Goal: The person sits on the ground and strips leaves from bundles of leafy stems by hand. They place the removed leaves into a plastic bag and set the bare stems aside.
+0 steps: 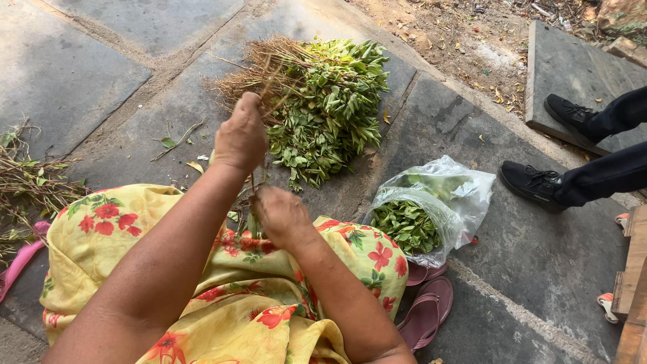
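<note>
My left hand [240, 138] is raised and pinched around the thin stem of a leafy sprig, close to its brown roots. Below it my right hand [280, 216] grips the lower part of the same green stem, just above my lap. A yellow cloth with red flowers [121, 236] covers my knees. Right behind my hands a heap of green leafy plants [330, 108] lies on the stone floor, roots pointing left.
A clear plastic bag [465, 195] holding plucked green leaves stands at the right. Pink sandals [428, 310] lie beside my knee. Stripped stems [30, 185] pile up at the left. Another person's black shoes [536, 182] and dark trouser legs stand at the far right.
</note>
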{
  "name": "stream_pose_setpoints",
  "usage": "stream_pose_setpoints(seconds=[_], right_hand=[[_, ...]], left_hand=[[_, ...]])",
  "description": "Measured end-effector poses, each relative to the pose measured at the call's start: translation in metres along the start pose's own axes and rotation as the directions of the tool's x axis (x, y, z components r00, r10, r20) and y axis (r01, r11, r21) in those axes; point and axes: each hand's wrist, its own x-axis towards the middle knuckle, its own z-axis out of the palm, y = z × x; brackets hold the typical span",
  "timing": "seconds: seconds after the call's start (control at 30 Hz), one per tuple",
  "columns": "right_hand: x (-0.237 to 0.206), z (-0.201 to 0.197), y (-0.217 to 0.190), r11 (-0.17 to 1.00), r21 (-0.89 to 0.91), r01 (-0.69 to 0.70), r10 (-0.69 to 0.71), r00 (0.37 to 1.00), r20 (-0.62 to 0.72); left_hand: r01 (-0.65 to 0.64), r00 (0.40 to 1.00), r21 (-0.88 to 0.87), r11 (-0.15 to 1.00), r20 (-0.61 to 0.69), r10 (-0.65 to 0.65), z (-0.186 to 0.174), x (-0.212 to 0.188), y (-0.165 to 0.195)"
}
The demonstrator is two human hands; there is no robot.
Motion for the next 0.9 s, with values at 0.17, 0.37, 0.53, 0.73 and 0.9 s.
stream_pose_setpoints(seconds=[0.17,0.37,0.53,0.73,0.9], right_hand=[[-0.007,-0.001,0.005,0.943,0.320,0.090,-0.080,0.996,-0.044],[0.037,-0.005,0.040,0.632,0.766,0.119,-0.048,0.992,-0.115],[0.038,0.004,0.016,0.845,0.515,0.143,-0.076,0.986,-0.149],[0.033,0.013,0.009,0.982,-0.085,0.166,-0.177,0.973,-0.149],[0.029,0.030,0.019,0.987,-0.129,0.093,-0.098,0.994,-0.039]], left_hand=[[0.061,0.963,0.010,0.998,-0.262,-0.057,-0.041,0.043,-0.040],[0.030,0.958,-0.017,0.999,-0.284,-0.034,-0.046,0.035,-0.029],[-0.092,0.959,-0.097,0.991,-0.275,0.062,-0.040,0.019,0.001],[-0.140,0.977,-0.048,0.989,-0.168,0.130,-0.030,0.013,0.010],[-0.167,0.977,-0.022,0.986,-0.139,0.163,-0.029,0.010,0.020]])
